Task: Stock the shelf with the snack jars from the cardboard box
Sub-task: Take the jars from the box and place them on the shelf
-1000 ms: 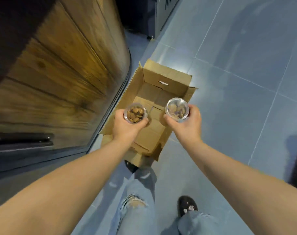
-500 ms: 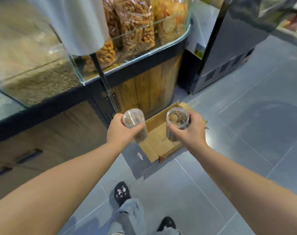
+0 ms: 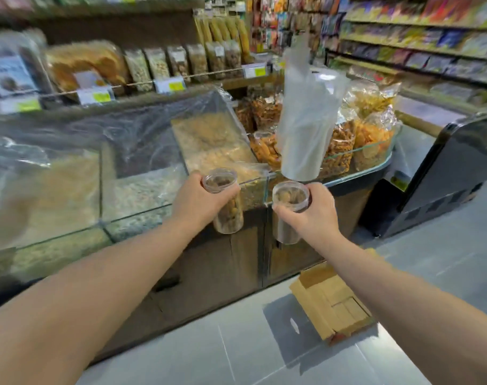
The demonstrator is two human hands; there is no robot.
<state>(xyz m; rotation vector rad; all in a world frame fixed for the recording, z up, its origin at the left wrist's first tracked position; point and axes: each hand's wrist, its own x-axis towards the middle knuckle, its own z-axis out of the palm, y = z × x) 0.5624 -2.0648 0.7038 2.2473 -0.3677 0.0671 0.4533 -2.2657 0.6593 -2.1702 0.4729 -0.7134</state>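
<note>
A jar in each hand, in front of the desk (image 3: 359, 173).
Left hand (image 3: 195, 202) has its fingers wrapped round the left jar (image 3: 228, 218); right hand (image 3: 310, 218) has its fingers wrapped round the right jar (image 3: 291, 195). The jars are near each other but not touching. The box (image 3: 334, 304) lies on the floor.

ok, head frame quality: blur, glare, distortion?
Head view: motion blur smears the shelf and glass bins at left; centre is sharper, left hand gripping left jar, right hand gripping right jar; reflections streak the bin glass; wide-angle stretch swells the forearms; cardboard box edges soft.
</note>
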